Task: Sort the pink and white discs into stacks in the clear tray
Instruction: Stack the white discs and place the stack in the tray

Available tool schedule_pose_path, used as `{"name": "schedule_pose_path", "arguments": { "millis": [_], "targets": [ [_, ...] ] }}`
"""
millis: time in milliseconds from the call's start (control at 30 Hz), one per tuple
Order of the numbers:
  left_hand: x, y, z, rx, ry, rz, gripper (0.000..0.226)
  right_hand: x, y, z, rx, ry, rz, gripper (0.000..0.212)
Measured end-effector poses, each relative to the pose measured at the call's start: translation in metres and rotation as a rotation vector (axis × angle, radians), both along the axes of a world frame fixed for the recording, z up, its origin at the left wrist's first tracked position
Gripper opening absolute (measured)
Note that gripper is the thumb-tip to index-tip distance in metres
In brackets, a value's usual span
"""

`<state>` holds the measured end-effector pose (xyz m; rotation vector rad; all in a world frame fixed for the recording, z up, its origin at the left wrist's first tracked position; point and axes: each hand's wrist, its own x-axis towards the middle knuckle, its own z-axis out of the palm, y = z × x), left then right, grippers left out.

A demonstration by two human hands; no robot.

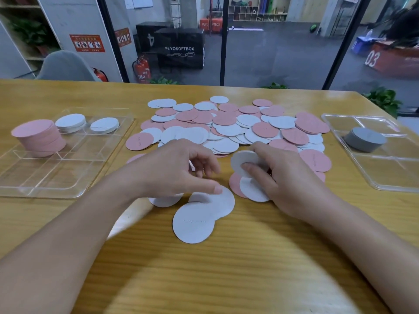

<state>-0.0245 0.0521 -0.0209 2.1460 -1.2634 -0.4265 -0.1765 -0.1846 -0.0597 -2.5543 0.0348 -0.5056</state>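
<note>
My right hand (278, 177) pinches a white disc (246, 163) at frame centre; my left hand (179, 171) hovers loosely curled, thumb touching another disc (217, 200). Clear tray (56, 177) sits left.

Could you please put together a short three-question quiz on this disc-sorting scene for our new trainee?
1. True or false: the right hand pinches a white disc lifted off the table.
2. Which stack in the left clear tray is tallest? A) pink stack B) rear white stack C) grey stack
3. Fill in: the grey stack sits in the ___ tray.

Key
1. True.
2. A.
3. Right.
</note>
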Motion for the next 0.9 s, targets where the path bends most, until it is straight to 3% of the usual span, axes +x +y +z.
{"name": "schedule_pose_path", "arguments": {
  "millis": [167,333,533,667,800,900],
  "targets": [
    [0.000,0.001,-0.001,0.205,-0.047,-0.047,0.040,0.002,-0.001,-0.002,-0.045,0.067,-0.002,0.022],
    [0.006,-0.003,-0.008,0.164,0.104,-0.006,0.028,0.000,0.000,-0.001,-0.008,0.067,-0.012,0.019],
    [0.002,-0.012,-0.020,0.061,0.010,0.084,0.010,-0.002,0.002,0.000,0.005,0.066,-0.025,0.017],
    [-0.005,-0.020,-0.031,0.015,-0.178,0.143,0.017,-0.002,0.002,0.001,0.012,0.066,-0.039,0.014],
    [0.003,-0.014,-0.021,0.020,-0.124,0.117,0.029,-0.002,0.001,0.001,0.022,0.070,-0.044,0.014],
    [0.004,-0.002,-0.005,0.132,-0.018,0.006,0.018,-0.003,0.001,0.001,0.020,0.070,-0.043,0.012]
  ]
}}
